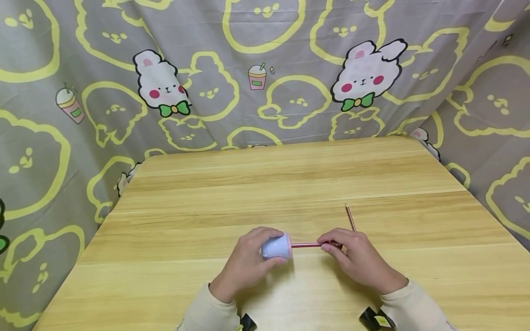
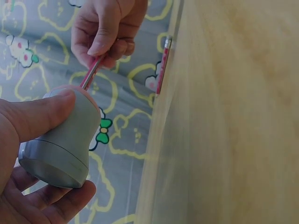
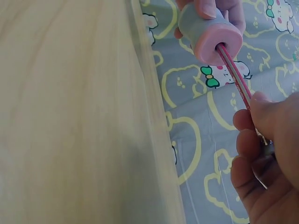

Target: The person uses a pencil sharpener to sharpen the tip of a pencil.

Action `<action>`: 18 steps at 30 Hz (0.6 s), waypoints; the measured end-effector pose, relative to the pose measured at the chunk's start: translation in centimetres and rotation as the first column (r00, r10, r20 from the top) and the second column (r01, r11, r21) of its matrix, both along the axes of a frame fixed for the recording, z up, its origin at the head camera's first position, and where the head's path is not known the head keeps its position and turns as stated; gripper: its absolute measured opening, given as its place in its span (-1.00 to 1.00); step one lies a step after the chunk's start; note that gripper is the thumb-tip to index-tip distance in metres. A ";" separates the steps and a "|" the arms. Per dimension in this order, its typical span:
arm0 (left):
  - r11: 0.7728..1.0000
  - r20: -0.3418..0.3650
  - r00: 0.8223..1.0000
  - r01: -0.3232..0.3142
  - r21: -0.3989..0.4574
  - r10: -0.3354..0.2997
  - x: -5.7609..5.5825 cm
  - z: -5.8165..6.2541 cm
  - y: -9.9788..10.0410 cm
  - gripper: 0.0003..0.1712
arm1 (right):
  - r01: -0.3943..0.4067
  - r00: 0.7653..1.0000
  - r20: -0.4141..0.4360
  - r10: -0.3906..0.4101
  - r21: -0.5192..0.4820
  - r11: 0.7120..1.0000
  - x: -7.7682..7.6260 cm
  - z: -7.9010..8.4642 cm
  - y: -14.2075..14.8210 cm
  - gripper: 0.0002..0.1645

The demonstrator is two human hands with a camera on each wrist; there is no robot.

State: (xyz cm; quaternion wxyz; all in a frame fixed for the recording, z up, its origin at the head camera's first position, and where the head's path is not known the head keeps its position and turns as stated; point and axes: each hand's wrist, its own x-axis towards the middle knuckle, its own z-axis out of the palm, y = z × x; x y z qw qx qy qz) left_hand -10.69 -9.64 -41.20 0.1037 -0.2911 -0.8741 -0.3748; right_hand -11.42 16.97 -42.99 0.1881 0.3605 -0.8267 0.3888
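Observation:
My left hand [image 1: 247,259] grips a light blue pencil sharpener [image 1: 275,247] with thumb and fingers around its sides. Its pink end [image 3: 210,49] faces right, and a red striped pencil [image 1: 305,245] goes into the hole there, so that tip is hidden. Toward the other end of the pencil, my right hand [image 1: 358,257] pinches it between thumb and fingers. The left wrist view shows the sharpener's rounded base [image 2: 53,165] tilted toward the camera.
A second red pencil [image 1: 350,218] lies on the wooden table [image 1: 186,197] just beyond my right hand. Behind the table hangs a grey patterned curtain [image 1: 248,110], which also runs along both sides.

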 end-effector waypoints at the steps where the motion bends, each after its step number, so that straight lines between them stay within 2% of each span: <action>1: 1.000 0.002 1.000 0.002 0.002 -0.002 0.0 0.0 0.0 -0.44 | 0.003 1.000 -0.004 -0.003 -0.002 1.000 0.0 0.0 0.0 -0.90; 7: 1.000 0.002 1.000 0.004 -0.002 -0.004 0.1 0.0 0.0 -0.44 | 0.008 1.000 -0.006 -0.008 -0.010 1.000 0.0 0.0 0.0 -0.92; 13: 1.000 0.013 1.000 0.005 -0.017 -0.005 0.1 0.1 0.1 -0.45 | 0.015 1.000 0.021 -0.015 -0.014 1.000 0.2 -0.3 0.0 -0.69; 18: 1.000 0.011 1.000 0.006 -0.020 -0.006 0.2 0.1 0.0 -0.45 | -0.001 1.000 0.017 0.002 -0.015 1.000 0.1 -0.2 -0.1 -0.69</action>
